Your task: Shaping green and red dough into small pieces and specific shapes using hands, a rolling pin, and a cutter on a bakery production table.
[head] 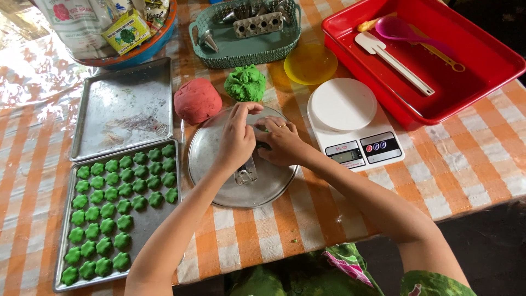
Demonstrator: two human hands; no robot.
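Observation:
My left hand (236, 138) and my right hand (281, 142) meet over a round metal plate (219, 186) in the middle of the table. Together they grip a metal cookie mould (246, 172) whose end sticks out below the left hand. A bit of green dough shows between the fingers. Just beyond the plate lie a lump of green dough (245, 83) and a ball of red dough (197, 100). To the left, a metal baking tray (145, 222) carries several rows of small green flower-shaped pieces (107, 211).
An empty baking tray (123, 107) lies behind the filled one. A white kitchen scale (350, 123) stands right of the plate. A red tub (466, 82) holds a spatula and a purple spoon. A green basket (246, 46), a yellow lid (310, 63) and a bowl of packets (137, 52) sit at the back.

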